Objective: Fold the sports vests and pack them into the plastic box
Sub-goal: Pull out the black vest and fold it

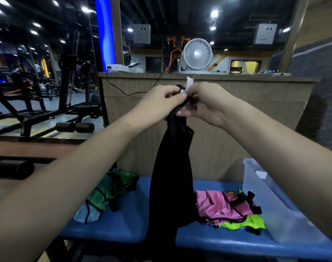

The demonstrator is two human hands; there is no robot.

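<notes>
Black vest held high by its top edge, left hand and right hand pinching close together, letting it hang straight over the blue table for folding; plastic box waiting alongside.

**Bench layout**

Hanging vest held up at centre by left hand and right hand, hands side by side at its top edge; it drapes down over the bench front. Vest pile on bench to its left, second pile to its right. Plastic box at bench's right end, just beside that pile. Counter behind bench, fan on top. Gym machines far left.
</notes>
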